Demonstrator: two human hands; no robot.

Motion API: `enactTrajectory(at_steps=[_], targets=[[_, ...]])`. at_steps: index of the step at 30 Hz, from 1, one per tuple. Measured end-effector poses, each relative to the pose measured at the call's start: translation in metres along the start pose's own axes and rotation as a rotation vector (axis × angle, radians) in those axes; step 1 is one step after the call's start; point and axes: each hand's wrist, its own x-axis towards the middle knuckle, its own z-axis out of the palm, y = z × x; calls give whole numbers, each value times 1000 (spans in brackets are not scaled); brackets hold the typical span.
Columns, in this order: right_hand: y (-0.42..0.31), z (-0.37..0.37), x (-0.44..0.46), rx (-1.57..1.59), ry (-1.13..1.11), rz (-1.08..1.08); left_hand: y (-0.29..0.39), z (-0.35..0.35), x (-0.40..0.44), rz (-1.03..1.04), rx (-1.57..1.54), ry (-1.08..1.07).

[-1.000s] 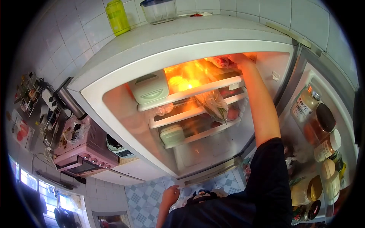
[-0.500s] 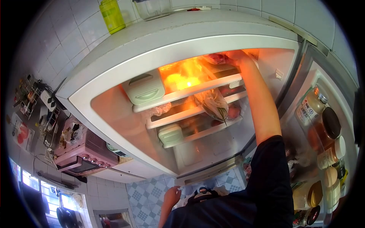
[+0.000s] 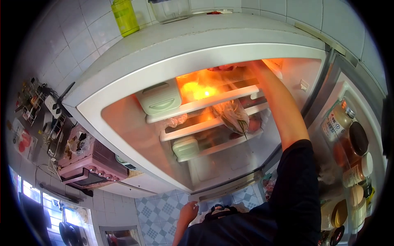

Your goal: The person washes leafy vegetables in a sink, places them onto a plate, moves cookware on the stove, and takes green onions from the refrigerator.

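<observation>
My right arm reaches into the top of the open fridge (image 3: pixel 197 55). My right hand (image 3: pixel 250 67) is blurred in orange light beside a red package (image 3: pixel 223 67) on the upper shelf (image 3: pixel 221 96); its fingers cannot be made out. My left hand (image 3: pixel 189 212) hangs low near my body over the tiled floor, fingers curled, and what it holds, if anything, is too small to tell. A pale green drawer box (image 3: pixel 159 98) sits at the left of the upper shelf. Below hangs a plastic bag (image 3: pixel 233 116) with green stalks.
A smaller green box (image 3: pixel 185 148) stands on a lower shelf. The fridge door at the right bears several jars (image 3: pixel 358 138). A yellow-green bottle (image 3: pixel 125 18) and a glass container (image 3: pixel 169 10) stand on the fridge. A pink oven (image 3: pixel 92 162) is at the left.
My right hand and the red package have moved deeper and to the left at the top of the fridge. The view has shifted slightly. My left hand stays low.
</observation>
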Motion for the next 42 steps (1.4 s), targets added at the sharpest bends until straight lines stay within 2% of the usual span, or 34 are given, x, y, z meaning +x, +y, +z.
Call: enactTrajectory(at_steps=[5,10,16,27,32,42], targets=[[-5,16,29,-396,17,35,-6,5,-4,-27,6,-29],[2,36,54,-626,2,84,-11,8,1,-18,19,6],[6,41,67,-721,-15,111,-14,9,3,-50,-4,82],[9,47,68,-792,-45,115,-11,8,6,-67,12,6],[5,50,70,-819,-42,114,-13,6,15,-18,10,66],[1,51,51,-876,-25,72,-11,11,-3,-73,-30,102]])
